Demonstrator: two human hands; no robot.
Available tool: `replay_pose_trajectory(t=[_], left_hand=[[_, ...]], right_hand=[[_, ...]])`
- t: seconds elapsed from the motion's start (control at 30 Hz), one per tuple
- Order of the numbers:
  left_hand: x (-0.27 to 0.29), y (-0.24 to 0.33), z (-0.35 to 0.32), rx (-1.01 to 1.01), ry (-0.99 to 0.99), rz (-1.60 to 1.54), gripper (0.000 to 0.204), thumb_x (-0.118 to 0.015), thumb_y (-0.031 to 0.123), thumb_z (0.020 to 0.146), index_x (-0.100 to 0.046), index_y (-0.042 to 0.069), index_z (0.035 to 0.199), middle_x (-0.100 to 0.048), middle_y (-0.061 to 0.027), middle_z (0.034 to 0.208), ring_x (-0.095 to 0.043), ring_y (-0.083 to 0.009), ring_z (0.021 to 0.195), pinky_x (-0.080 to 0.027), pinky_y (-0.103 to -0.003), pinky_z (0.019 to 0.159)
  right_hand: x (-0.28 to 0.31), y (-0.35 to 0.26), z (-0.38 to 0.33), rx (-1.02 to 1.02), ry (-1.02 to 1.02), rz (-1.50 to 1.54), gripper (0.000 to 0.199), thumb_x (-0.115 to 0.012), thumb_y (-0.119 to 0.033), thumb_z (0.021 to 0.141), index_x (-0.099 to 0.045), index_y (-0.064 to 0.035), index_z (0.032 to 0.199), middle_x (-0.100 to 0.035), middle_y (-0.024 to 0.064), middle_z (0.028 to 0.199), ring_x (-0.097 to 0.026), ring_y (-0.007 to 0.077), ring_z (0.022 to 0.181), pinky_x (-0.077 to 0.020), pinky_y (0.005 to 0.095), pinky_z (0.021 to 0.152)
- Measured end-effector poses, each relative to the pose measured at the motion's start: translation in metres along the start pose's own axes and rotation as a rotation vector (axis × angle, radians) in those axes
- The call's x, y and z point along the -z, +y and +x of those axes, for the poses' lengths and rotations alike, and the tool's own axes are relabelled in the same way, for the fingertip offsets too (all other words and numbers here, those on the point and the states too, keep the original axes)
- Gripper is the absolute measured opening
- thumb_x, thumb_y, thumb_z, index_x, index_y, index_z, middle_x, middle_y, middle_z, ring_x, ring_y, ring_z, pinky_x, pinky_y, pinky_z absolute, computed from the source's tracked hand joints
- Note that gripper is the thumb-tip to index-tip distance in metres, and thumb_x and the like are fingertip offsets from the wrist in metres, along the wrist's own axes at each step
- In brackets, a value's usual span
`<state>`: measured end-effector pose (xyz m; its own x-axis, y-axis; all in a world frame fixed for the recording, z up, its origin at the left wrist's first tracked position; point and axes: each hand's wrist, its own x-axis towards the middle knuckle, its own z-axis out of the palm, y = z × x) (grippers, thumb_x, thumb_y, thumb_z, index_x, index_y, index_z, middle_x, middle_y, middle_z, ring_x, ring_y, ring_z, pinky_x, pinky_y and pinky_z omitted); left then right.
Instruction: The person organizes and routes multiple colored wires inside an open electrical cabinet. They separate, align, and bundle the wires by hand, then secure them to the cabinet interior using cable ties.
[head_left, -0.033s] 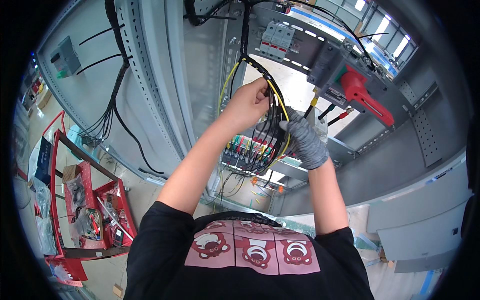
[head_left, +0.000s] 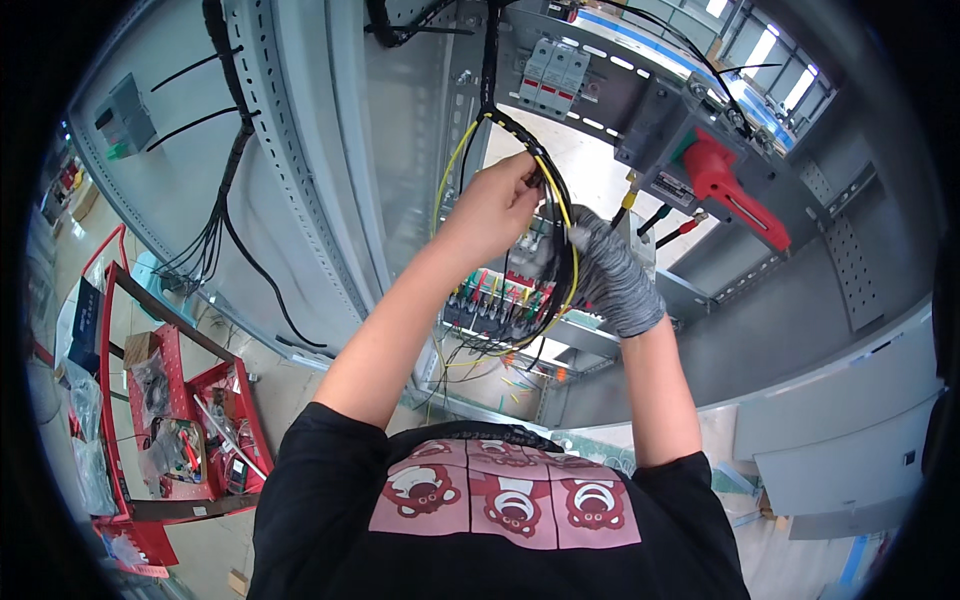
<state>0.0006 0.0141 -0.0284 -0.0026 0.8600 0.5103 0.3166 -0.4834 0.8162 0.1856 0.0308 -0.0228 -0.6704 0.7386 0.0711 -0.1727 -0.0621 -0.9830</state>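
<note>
My bare left hand is raised inside a grey electrical cabinet and pinches a bundle of black and yellow wires near its upper bend. My right hand, in a grey knitted glove, grips the same bundle just to the right and a little lower. The bundle curves down to a row of terminal blocks with red, green and yellow wire ends. What the gloved fingertips hold beyond the wires is hidden.
A grey switch with a red handle sits up right, with white breakers on a rail above. Black cables run down the perforated cabinet frame at left. A red tool cart stands on the floor, lower left.
</note>
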Motion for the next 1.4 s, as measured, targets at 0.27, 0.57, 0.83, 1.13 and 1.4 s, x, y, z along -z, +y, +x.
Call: replay_pose_trajectory(t=[0.27,0.57,0.83,1.13,1.4], left_hand=[[0.0,0.013,0.0,-0.276,0.16,0.315,0.01,-0.049,-0.002,0.084,-0.05,-0.004,0.093,-0.054,-0.019,0.084,-0.055,-0.0363,0.073,-0.043,-0.041,0.065],[0.006,0.012,-0.007,-0.23,0.229,0.517,0.016,-0.051,0.003,0.083,-0.054,-0.003,0.098,-0.057,-0.0223,0.093,-0.054,-0.0439,0.087,-0.045,-0.045,0.074],[-0.018,-0.009,-0.022,0.171,0.228,-0.375,0.053,-0.057,-0.005,0.079,-0.034,0.004,0.125,-0.045,-0.01,0.118,-0.055,-0.0069,0.075,-0.042,-0.021,0.062],[-0.091,-0.083,-0.121,0.364,0.254,-0.69,0.05,-0.055,-0.009,0.082,-0.038,0.005,0.127,-0.048,-0.0123,0.119,-0.06,-0.0116,0.078,-0.047,-0.023,0.072],[-0.1,-0.125,-0.133,0.35,0.151,0.007,0.014,-0.047,0.011,0.094,-0.058,0.002,0.096,-0.066,-0.0101,0.089,-0.063,-0.0175,0.082,-0.047,-0.031,0.077]], right_hand=[[-0.021,-0.031,0.03,0.497,0.34,-1.071,0.039,-0.064,-0.009,0.083,-0.051,-0.0015,0.12,-0.059,0.011,0.081,-0.056,0.0137,0.071,-0.0479,0.0275,0.064],[-0.022,-0.036,0.052,0.477,0.222,-1.179,0.024,-0.056,-0.015,0.088,-0.058,0.0021,0.104,-0.064,0.0231,0.09,-0.062,0.0377,0.085,-0.049,0.04,0.076],[-0.024,-0.044,0.056,0.265,0.234,-0.877,0.023,-0.061,-0.025,0.09,-0.064,-0.0024,0.089,-0.051,-0.0053,0.067,-0.042,0.004,0.062,-0.0365,0.022,0.054],[-0.01,-0.039,0.058,0.186,0.177,-0.679,0.023,-0.065,-0.029,0.087,-0.064,-0.0066,0.094,-0.049,-0.0056,0.058,-0.038,0.0017,0.044,-0.0259,0.0199,0.039],[0.004,-0.035,0.073,0.32,-0.001,-0.76,0.022,-0.054,-0.022,0.092,-0.061,-0.0005,0.092,-0.049,-0.0028,0.065,-0.044,0.0068,0.061,-0.038,0.0252,0.054]])
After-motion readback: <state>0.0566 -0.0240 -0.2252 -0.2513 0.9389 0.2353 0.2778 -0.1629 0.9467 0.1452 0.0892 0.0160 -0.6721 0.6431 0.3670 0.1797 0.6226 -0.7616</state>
